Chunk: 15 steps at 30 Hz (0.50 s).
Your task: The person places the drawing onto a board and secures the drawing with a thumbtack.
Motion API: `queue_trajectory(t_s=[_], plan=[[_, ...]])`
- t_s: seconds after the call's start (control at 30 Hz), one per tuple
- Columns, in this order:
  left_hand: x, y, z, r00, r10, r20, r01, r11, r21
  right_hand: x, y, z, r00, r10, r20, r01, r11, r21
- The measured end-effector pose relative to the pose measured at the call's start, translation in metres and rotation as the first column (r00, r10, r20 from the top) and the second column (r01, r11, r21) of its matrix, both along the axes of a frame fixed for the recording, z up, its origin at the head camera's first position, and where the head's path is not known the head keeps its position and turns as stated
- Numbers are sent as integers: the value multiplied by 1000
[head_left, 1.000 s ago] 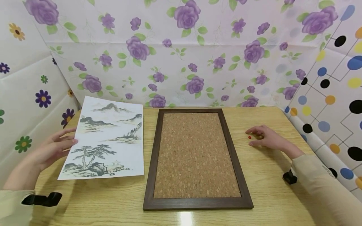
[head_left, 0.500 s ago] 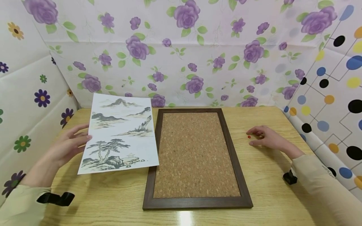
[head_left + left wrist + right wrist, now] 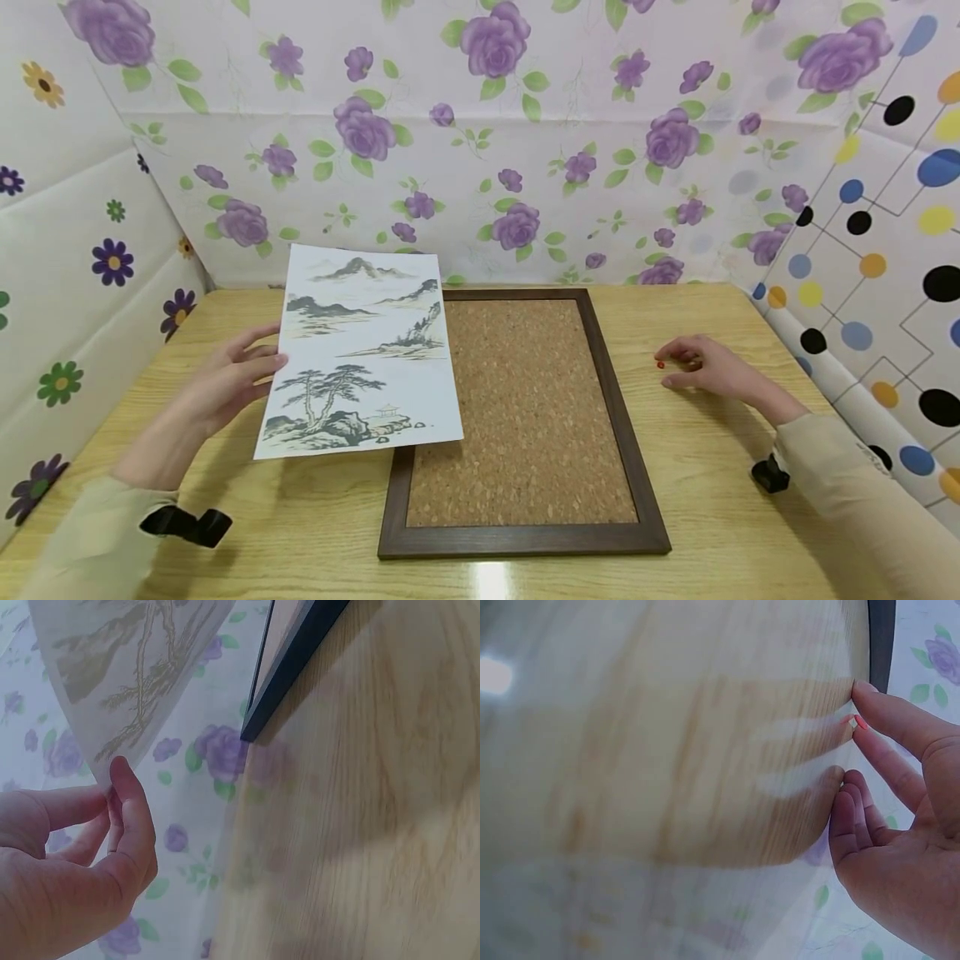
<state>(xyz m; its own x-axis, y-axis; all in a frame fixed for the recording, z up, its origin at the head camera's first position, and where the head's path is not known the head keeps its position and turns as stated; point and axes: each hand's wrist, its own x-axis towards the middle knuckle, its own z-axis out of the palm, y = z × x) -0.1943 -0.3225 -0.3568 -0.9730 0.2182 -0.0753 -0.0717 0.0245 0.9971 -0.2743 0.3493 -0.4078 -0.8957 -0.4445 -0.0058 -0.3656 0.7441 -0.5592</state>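
Observation:
In the head view a sheet of paper printed with an ink landscape (image 3: 360,333) hangs tilted above the left part of a cork board (image 3: 532,417). My left hand (image 3: 232,379) pinches its left edge between thumb and fingers. The left wrist view has the same pinch at the edge of the sheet (image 3: 120,667). On the right, my right hand (image 3: 705,367) rests on the table with fingers bent. A tiny red object (image 3: 660,364) lies between its thumb and index fingertips. The right wrist view puts this red object (image 3: 860,721) right at the index fingertip, with the thumb apart from it.
A dark brown wooden frame (image 3: 525,540) borders the cork, and the board lies flat on the wood-grain table (image 3: 315,533). Flower-print sheeting (image 3: 465,183) rises behind the table. A dotted sheet (image 3: 885,292) closes off the right side, and another floral sheet (image 3: 75,275) the left.
My left hand has carried the landscape print to the right, from beside the board to partly over it. My right hand has stayed almost still by the red object.

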Motion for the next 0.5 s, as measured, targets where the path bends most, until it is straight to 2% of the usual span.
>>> queue_trajectory(t_s=[0.2, 0.5], plan=[[-3, 21, 0, 1000, 5, 26, -5, 1000, 15, 1, 0, 1, 1000, 4, -3, -4, 1000, -2], [-4, 55, -4, 999, -25, 44, 26, 999, -31, 2, -1, 0, 1000, -6, -5, 6, 1000, -7]])
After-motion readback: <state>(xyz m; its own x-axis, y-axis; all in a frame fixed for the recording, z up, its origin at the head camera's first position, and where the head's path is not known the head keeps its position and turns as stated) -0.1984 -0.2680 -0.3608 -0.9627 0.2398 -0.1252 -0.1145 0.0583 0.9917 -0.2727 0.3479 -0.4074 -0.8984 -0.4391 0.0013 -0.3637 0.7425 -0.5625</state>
